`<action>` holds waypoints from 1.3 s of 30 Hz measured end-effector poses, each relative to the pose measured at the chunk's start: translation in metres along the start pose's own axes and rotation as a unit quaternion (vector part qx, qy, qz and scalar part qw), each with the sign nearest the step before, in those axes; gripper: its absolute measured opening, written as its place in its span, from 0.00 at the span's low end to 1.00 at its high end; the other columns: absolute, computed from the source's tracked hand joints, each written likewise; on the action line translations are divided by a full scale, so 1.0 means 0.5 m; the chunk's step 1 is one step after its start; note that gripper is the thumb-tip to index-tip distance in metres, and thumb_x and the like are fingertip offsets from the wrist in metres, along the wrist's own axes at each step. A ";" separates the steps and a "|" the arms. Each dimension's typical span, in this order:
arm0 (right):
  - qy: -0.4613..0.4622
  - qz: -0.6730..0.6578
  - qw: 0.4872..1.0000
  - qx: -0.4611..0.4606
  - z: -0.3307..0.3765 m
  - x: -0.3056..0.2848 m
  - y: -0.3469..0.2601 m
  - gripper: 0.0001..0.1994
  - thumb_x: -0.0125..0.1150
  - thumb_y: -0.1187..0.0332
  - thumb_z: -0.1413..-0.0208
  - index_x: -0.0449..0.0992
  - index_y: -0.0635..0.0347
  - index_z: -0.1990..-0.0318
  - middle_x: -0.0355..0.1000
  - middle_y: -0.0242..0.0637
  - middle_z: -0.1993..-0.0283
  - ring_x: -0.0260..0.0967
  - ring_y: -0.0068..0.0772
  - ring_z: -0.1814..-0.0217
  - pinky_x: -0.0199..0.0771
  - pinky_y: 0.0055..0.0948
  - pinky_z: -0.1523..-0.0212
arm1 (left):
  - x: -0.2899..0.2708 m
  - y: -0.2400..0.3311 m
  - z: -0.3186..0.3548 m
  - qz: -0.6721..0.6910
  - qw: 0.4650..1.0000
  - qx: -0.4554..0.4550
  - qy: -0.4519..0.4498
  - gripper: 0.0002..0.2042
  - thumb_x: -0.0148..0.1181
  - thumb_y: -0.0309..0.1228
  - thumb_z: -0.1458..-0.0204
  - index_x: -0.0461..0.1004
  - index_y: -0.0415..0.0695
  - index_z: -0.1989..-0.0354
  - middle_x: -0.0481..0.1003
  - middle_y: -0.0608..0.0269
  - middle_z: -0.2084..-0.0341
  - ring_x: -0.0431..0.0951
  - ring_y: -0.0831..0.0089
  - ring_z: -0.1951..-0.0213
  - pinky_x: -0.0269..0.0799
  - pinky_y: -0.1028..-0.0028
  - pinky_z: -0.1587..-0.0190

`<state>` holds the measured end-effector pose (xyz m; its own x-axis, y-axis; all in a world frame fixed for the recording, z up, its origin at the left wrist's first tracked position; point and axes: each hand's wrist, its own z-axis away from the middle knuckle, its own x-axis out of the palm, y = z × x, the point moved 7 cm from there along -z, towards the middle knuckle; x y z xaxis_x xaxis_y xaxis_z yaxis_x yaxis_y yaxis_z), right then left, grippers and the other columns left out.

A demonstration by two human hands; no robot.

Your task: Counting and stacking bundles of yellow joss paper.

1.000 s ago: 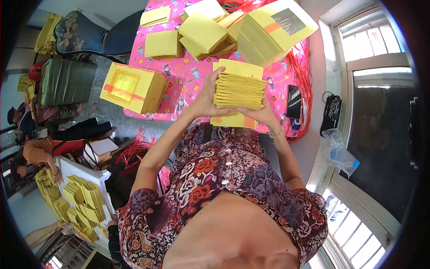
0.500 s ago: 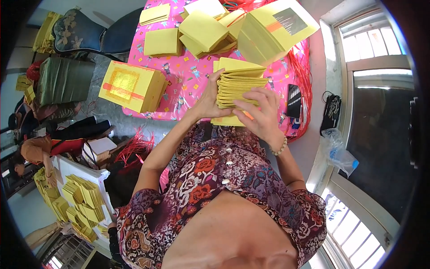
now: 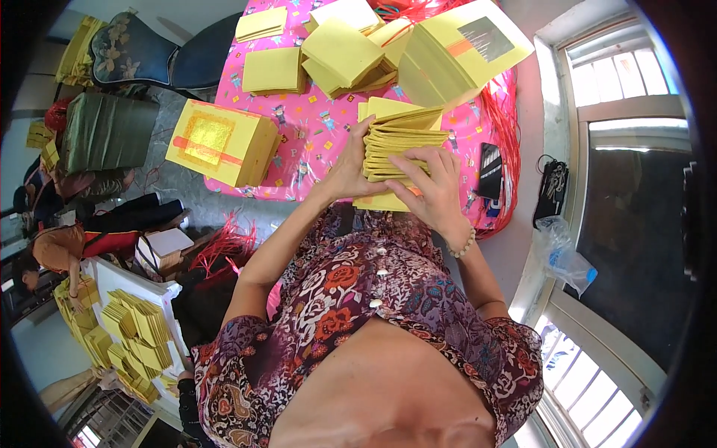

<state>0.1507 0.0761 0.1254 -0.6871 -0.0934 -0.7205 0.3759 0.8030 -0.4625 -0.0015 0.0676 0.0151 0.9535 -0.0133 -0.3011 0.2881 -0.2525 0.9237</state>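
A thick stack of folded yellow papers (image 3: 407, 134) stands between my hands near the table's front edge, its many folded layers facing up. My left hand (image 3: 351, 163) is wrapped round the stack's left side, thumb at the top corner and fingers partly hidden beneath. On the near right side, my right hand (image 3: 437, 183) has its fingers bent over the layers and its thumb against the lower edge. Flat yellow sheets (image 3: 381, 201) lie under the stack. Just beyond it, an open yellow folder-like piece (image 3: 437, 63) with a grey patch rests on the table.
A pink patterned cloth (image 3: 314, 138) covers the table. A tall yellow paper block (image 3: 216, 142) stands at the left; more yellow stacks (image 3: 343, 52) lie at the back. Red strings (image 3: 510, 157) and a black phone (image 3: 491, 170) are at the right. Other people work at a white table (image 3: 127, 280).
My right hand's fingers have shifted slightly left over the layers and drawn closer together. The left hand keeps its hold, and the stack stays nearly in place.
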 end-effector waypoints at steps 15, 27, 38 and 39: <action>-0.005 0.032 0.999 0.013 -0.015 -0.002 0.002 0.24 0.71 0.59 0.55 0.78 0.48 0.47 0.68 0.35 0.54 0.63 0.39 0.50 0.59 0.40 0.49 | -0.006 0.019 -0.004 -0.041 0.999 0.019 0.004 0.57 0.78 0.36 0.67 0.40 0.41 0.31 0.56 0.43 0.40 0.59 0.48 0.37 0.58 0.56 0.36; 0.038 -0.001 0.997 0.067 -0.007 -0.017 0.044 0.33 0.71 0.55 0.55 0.70 0.53 0.40 0.63 0.42 0.44 0.58 0.43 0.40 0.58 0.43 0.42 | -0.006 0.004 -0.003 -0.012 1.000 -0.008 0.008 0.56 0.78 0.36 0.66 0.42 0.40 0.31 0.57 0.44 0.41 0.60 0.50 0.38 0.59 0.57 0.36; 0.047 -0.385 0.899 0.203 0.035 0.027 0.217 0.54 0.73 0.56 0.57 0.43 0.63 0.28 0.50 0.49 0.29 0.44 0.44 0.25 0.40 0.43 0.26 | -0.039 0.079 -0.094 -0.029 0.998 -0.051 0.020 0.48 0.79 0.36 0.66 0.53 0.38 0.38 0.69 0.50 0.48 0.71 0.55 0.45 0.68 0.62 0.43; 0.027 -0.378 0.904 0.200 0.029 0.027 0.213 0.53 0.72 0.56 0.55 0.43 0.63 0.28 0.51 0.49 0.30 0.47 0.43 0.27 0.45 0.43 0.28 | -0.043 0.083 -0.105 -0.030 0.998 -0.050 0.019 0.48 0.79 0.36 0.66 0.53 0.38 0.38 0.69 0.50 0.48 0.71 0.55 0.45 0.68 0.62 0.43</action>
<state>0.1903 0.1518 0.0588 -0.8672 -0.4878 -0.0998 -0.0259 0.2443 -0.9693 -0.0057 0.1082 0.0723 0.9362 0.0366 -0.3496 0.3509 -0.1532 0.9238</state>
